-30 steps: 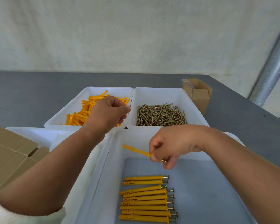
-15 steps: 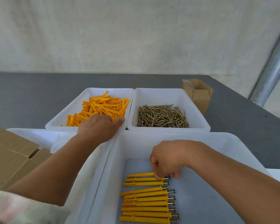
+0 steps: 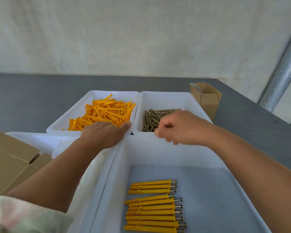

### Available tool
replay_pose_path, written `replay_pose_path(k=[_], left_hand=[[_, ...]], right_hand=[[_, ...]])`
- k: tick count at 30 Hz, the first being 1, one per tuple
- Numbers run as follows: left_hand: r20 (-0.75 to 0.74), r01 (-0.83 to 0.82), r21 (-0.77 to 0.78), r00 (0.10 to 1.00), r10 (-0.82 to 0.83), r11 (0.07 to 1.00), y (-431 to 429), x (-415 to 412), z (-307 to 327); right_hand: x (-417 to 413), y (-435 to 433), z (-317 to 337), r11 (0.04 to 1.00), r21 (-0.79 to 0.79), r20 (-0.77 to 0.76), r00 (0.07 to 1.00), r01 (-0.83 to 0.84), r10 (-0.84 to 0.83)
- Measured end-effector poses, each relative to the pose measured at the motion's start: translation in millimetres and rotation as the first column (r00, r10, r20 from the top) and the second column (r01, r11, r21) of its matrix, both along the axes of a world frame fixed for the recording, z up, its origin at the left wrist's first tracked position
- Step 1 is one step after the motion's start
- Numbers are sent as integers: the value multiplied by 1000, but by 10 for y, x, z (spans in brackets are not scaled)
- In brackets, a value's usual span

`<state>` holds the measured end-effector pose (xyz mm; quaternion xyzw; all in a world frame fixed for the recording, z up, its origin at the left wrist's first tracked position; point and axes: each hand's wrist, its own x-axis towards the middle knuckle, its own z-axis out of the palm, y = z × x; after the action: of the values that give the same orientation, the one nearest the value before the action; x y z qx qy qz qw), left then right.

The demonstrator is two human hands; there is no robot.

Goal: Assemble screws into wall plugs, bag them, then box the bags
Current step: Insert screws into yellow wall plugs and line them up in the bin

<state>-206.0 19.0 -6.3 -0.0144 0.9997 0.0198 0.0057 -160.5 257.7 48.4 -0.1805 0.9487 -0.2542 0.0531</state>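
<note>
- My left hand's fingers point down into the near end of the loose orange wall plugs (image 3: 104, 113). The back of the hand hides them, so I cannot tell whether they hold a plug; only the thumb shows, lying straight by the tray's near right corner.
- My left hand (image 3: 106, 133) sits palm down over the near rim of the plug tray (image 3: 91, 96).
- My right hand's fingers (image 3: 165, 132) are curled inward and blurred. I cannot tell whether anything is pinched between them.
- My right hand (image 3: 181, 128) hovers over the near rim of the screw tray (image 3: 166, 98), covering part of the brass-coloured screws (image 3: 151, 119).
- The two white trays stand side by side, touching, on the grey table (image 3: 32, 98).
- Nearer to me is a larger white tray (image 3: 141, 153). In it lies a row of assembled plugs (image 3: 153, 206), side by side, with the screw heads to the right.
- Left of it is another white tray (image 3: 32, 138), and beyond that flattened cardboard boxes (image 3: 8, 158).
- A small open cardboard box (image 3: 207, 100) stands just right of the screw tray.
- A metal pipe (image 3: 282, 71) slants up at the far right.
</note>
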Motion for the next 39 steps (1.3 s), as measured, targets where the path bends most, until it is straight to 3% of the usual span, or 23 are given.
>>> replay_pose_path(k=[2, 4, 7, 12, 25, 31, 39], left_hand=[[2, 1, -3, 1000, -1, 1000, 1, 0, 3], [1, 0, 3, 1000, 0, 1000, 3, -1, 5], [-4, 2, 5, 1000, -2, 1000, 4, -6, 10], [8, 23, 6, 1000, -23, 1000, 8, 11, 21], [28, 20, 27, 999, -20, 999, 25, 36, 65], [19, 54, 64, 998, -55, 996, 30, 102, 120], [-112, 71, 301, 993, -39, 951, 84, 139, 219]], right_hand=[[-105, 77, -48, 993, 7, -165, 979, 120, -117], [-175, 154, -150, 971, 147, -209, 966, 186, -153], [-233, 224, -311, 925, 332, -47, 982, 187, -182], [-307, 248, -397, 898, 392, 48, 970, 200, -238], [-338, 253, -410, 912, 354, 30, 972, 206, -232], [-319, 303, -335, 973, 131, 108, 973, 191, -206], [-309, 291, -284, 981, 61, 34, 982, 185, -187]])
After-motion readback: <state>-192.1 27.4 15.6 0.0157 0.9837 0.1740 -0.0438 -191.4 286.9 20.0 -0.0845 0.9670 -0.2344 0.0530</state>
